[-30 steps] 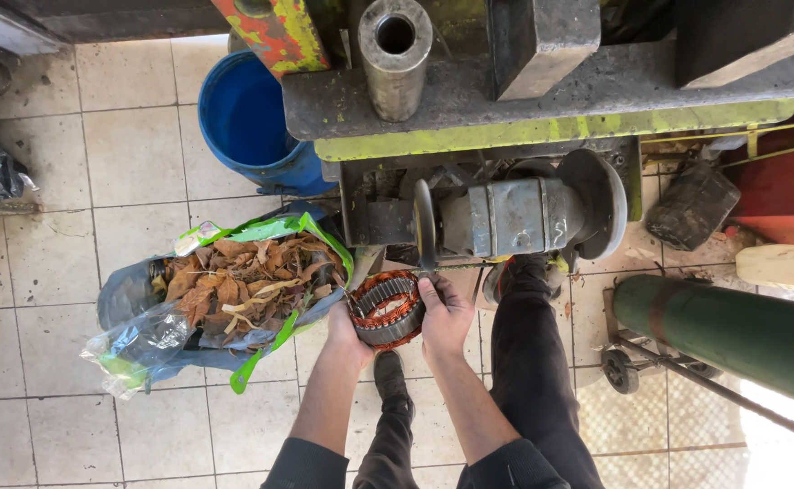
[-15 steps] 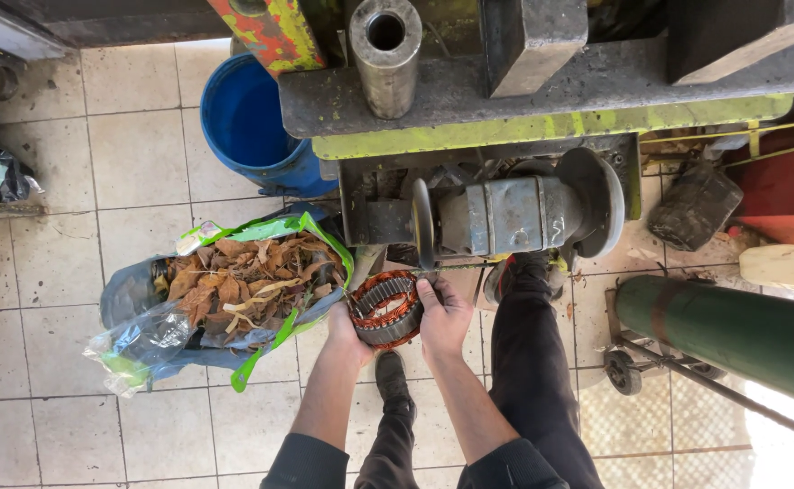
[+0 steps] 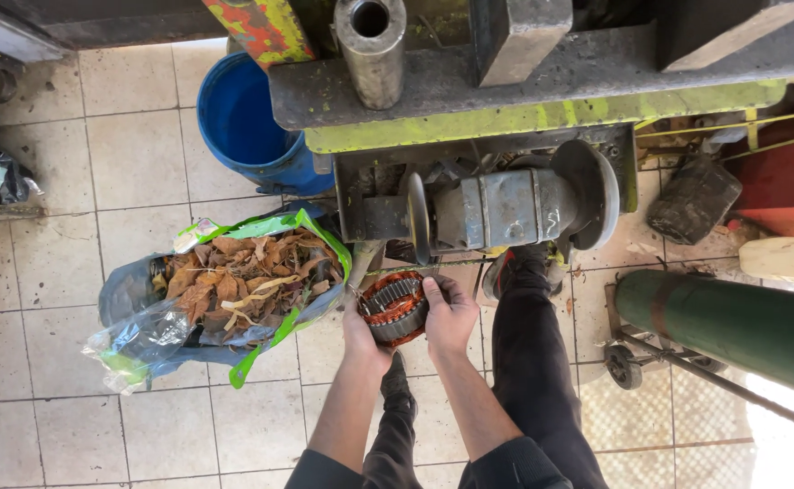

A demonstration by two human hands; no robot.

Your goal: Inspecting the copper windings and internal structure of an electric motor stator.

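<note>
Copper windings ringed the motor stator [image 3: 395, 308], a round steel core that sat low in the centre of the view, held above the tiled floor [image 3: 52, 263] just below the machine. Both hands gripped it. At the stator's 8 o'clock side the left hand [image 3: 361, 333] cupped its lower rim, fingers curled underneath and mostly hidden. At its 3 o'clock side the right hand [image 3: 448, 317] closed over the edge, fingers narrow and wrapped onto the laminations, thumb lying toward the core's middle.

At 12 o'clock from the stator stood a grey metal cylinder assembly [image 3: 505, 206] with a round disc at each end, mounted under a heavy frame painted yellow-green [image 3: 542, 116]. Above that, a steel tube [image 3: 371, 45] pointed up toward the camera.

At 9 o'clock, just beside the left hand, lay an open green and clear plastic bag [image 3: 225, 299] filled with brown, copper-coloured scraps. At 11 o'clock, farther off, stood a blue bucket [image 3: 243, 118]. At 3 o'clock, well apart, a dark green gas cylinder [image 3: 732, 326] lay on a wheeled carrier. The person's dark trouser leg [image 3: 533, 362] stood between that cylinder and the hands.
</note>
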